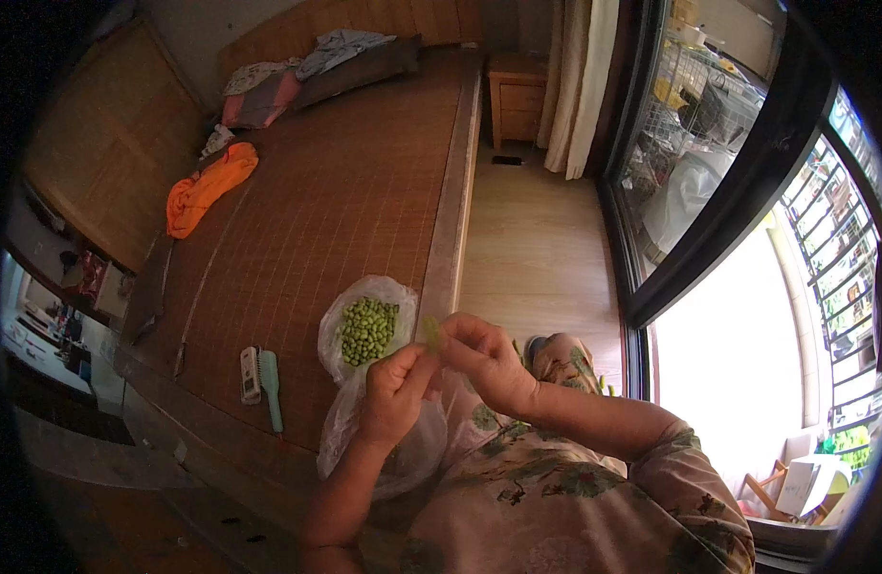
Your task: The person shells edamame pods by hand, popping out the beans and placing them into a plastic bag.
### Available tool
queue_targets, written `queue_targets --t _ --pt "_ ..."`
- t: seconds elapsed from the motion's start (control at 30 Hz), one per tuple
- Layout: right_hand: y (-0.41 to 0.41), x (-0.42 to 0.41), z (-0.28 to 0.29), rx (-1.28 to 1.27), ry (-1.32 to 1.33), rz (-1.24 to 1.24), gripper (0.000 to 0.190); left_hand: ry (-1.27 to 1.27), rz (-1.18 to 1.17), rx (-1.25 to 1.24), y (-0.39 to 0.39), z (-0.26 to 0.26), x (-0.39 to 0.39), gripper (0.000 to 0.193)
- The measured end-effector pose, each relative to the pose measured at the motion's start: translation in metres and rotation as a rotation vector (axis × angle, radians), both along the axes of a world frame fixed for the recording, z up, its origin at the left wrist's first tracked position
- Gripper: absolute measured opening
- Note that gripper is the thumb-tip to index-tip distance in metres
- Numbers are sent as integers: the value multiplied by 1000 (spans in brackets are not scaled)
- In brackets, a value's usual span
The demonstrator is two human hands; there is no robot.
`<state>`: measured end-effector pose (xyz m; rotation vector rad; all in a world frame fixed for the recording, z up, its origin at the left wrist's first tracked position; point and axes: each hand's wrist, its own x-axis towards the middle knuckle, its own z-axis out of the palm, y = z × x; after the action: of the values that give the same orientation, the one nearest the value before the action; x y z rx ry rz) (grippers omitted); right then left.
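Observation:
Between the fingertips of both hands is a green bean pod [432,333], partly hidden by the fingers. My left hand [398,387] pinches its lower end, and my right hand [487,359] grips it from the other side. Just left of the hands, a clear plastic bag [332,337] lies open on the bed mat, with many shelled green beans [369,331] inside. A second clear plastic bag [419,438] spreads below my left hand, against my lap; its contents are mostly hidden.
A remote control [250,375] and a mint-green hairbrush [270,387] lie side by side on the mat-covered bed [326,201]. Orange cloth [210,188] rests farther back. A nightstand [518,100] stands past the bed's edge, and a dark-framed sliding door [735,194] is at the right.

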<state>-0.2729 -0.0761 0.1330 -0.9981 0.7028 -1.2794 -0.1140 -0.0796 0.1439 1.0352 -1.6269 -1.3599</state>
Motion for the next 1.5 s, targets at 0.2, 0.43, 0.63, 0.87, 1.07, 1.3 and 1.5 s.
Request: queue_targets --t 0.2,0.43,0.63,0.87,1.07,1.3,1.5 --pt "-1 2 4 79 -135 87 19 82 71 48 2 1 -7 33" --pt "-3 -4 0 104 -135 58 12 113 -55 184 -7 0 2 31" --pt "-4 -6 -1 92 -79 39 9 124 -61 178 -4 -6 4 29" --pt "-4 -12 5 -409 416 -304 15 15 -2 3 -5 -9 6 29" --pt "-3 -12 1 -648 576 -340 27 -19 18 -86 -5 -7 4 25" --pt "-7 -14 -4 -607 583 -289 27 -116 94 -258 -6 -7 4 17" --pt "-9 -12 -6 -546 474 -203 20 -167 68 -263 -5 -2 4 24"
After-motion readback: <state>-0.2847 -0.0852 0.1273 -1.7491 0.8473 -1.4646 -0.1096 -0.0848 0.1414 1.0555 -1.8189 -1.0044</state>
